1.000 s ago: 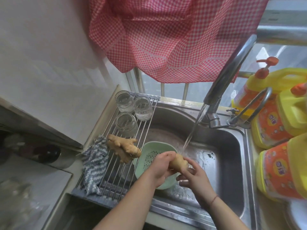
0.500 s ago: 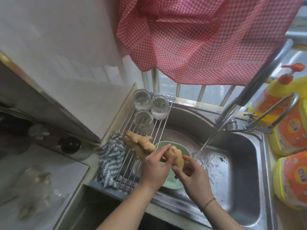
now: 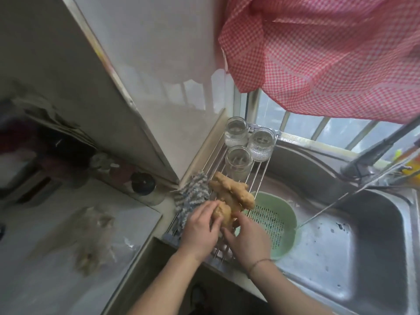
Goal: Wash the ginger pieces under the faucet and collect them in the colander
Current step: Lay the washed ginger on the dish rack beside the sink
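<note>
- The left hand [image 3: 200, 228] curls its fingers round a ginger piece [image 3: 223, 213], holding it over the wire roll-up drying rack [image 3: 256, 173] at the sink's left edge.
- The right hand [image 3: 246, 241] touches the same piece from the right and below; whether its fingers grip it or only rest against it cannot be told.
- The held piece lies between the two hands, touching both, and just in front of a larger ginger root [image 3: 231, 189] that rests on the rack.
- A light green colander [image 3: 288, 242] sits in the steel sink [image 3: 363, 258], just right of the hands; no ginger shows inside it.
- A thin stream of water [image 3: 327, 208] falls from the faucet [image 3: 381, 144] and lands at the colander's right rim, apart from the held piece.
- Three glass jars [image 3: 247, 144] stand at the rack's far end, and a grey-blue striped cloth [image 3: 193, 196] lies on its left side, beside the left hand.
</note>
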